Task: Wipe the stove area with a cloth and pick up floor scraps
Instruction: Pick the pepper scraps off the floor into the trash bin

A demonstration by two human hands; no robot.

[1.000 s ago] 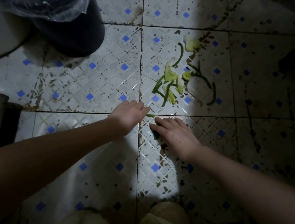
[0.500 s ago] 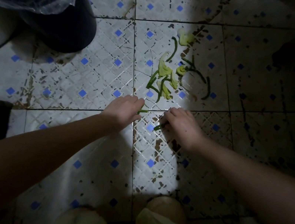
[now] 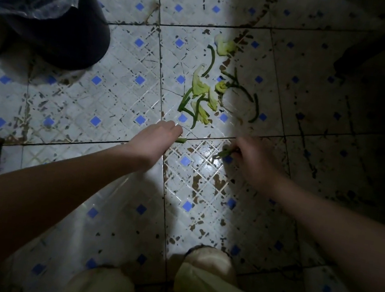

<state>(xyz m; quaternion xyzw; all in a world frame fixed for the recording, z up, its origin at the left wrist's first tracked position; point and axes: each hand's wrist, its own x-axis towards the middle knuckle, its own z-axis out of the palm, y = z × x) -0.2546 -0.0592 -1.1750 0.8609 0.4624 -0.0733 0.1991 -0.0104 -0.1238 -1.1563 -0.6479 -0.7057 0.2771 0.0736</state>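
Right of the bin [image 3: 60, 29], our left hand [image 3: 158, 139] pinches a green bit [image 3: 181, 140] and our right hand [image 3: 256, 163] pinches a strip [image 3: 223, 153], so we should lift both gently and then gather the scraps [image 3: 201, 91], also right of the bin, into one palm.

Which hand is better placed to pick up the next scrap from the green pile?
Left. The left hand lies just below the pile; the right hand is farther away and pinches a strip.
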